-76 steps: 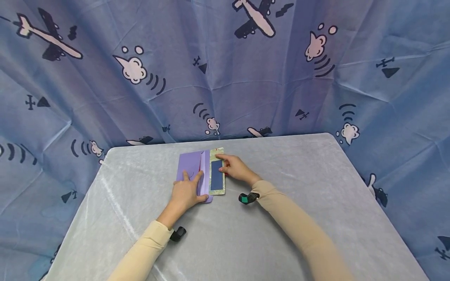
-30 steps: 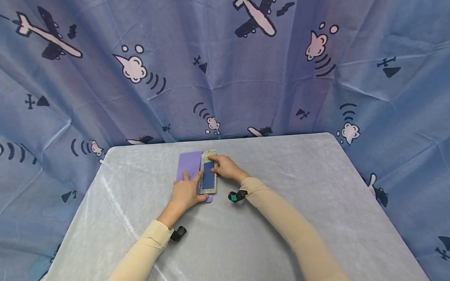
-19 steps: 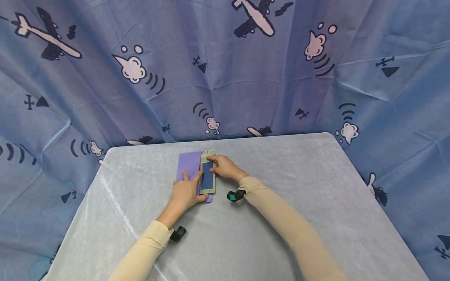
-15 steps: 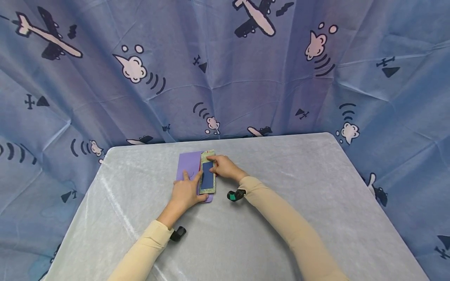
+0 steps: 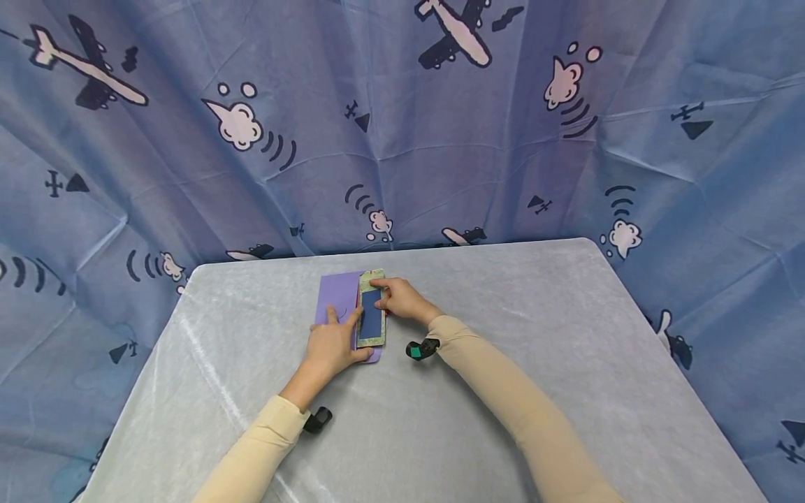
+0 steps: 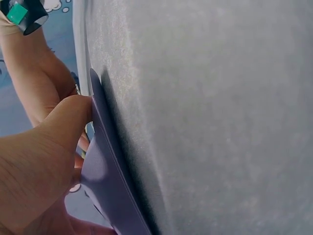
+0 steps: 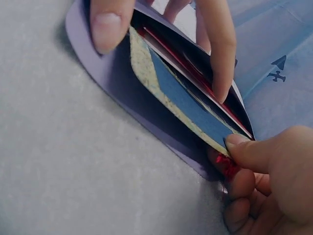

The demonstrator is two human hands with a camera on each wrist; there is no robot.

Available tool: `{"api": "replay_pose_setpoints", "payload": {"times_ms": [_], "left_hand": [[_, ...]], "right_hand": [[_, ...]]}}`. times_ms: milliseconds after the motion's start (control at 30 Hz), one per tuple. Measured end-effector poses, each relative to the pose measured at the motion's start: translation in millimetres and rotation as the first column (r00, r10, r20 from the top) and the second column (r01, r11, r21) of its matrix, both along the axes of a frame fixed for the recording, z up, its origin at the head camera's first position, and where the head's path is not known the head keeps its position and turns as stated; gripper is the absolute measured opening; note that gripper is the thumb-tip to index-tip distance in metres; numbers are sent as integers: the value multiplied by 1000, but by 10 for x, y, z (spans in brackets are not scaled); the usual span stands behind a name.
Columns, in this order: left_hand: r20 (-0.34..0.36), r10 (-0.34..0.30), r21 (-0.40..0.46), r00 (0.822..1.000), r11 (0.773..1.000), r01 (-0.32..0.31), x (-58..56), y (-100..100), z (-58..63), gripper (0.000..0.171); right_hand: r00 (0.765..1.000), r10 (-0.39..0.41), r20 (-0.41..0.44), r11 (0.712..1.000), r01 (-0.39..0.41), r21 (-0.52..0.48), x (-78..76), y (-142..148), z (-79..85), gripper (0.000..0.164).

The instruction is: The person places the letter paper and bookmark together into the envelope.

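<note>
A purple envelope (image 5: pixel 338 288) lies on the table with its mouth toward the right. My left hand (image 5: pixel 330 344) is spread on it: the thumb presses the flap (image 7: pixel 80 36) and the index finger reaches into the mouth, as the right wrist view shows. My right hand (image 5: pixel 407 300) pinches the right edge of a yellow-green patterned card (image 5: pixel 372 334) with a dark blue panel. The card lies over the flap, its left edge at the envelope's mouth. Something red and shiny (image 7: pixel 226 167) shows under the right thumb. Red and white edges (image 7: pixel 188 71) show inside the envelope.
A grey cloth-covered table (image 5: pixel 478 419) lies beneath, its far edge just beyond the envelope. Behind it hangs a blue curtain (image 5: pixel 402 126) printed with planes. Each wrist wears a small black camera, the right one (image 5: pixel 423 349) near the table's middle.
Since the earliest frame, my right hand has moved the card left, over the flap and up to the envelope's mouth. In the last half second hardly anything has moved. The left hand stays put.
</note>
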State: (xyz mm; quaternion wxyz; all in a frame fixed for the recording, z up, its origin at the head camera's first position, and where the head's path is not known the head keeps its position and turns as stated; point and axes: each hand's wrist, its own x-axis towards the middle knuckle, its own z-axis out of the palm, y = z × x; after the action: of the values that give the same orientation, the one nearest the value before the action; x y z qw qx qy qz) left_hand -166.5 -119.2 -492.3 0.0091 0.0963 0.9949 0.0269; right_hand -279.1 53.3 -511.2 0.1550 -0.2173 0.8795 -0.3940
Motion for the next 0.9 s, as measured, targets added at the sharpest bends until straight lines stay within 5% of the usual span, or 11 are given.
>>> {"api": "replay_pose_setpoints", "payload": {"times_ms": [400,900], "left_hand": [[-6,-9,15,1000,1000,9,-13,5,-57,93],[-23,-6,11,1000,1000,6,-10,-6,-41,93]], "right_hand": [[996,-6,92,997,13,-77,-59,23,-63,58],[998,-9,-57,998,13,56,5,-100,-4,56]]}}
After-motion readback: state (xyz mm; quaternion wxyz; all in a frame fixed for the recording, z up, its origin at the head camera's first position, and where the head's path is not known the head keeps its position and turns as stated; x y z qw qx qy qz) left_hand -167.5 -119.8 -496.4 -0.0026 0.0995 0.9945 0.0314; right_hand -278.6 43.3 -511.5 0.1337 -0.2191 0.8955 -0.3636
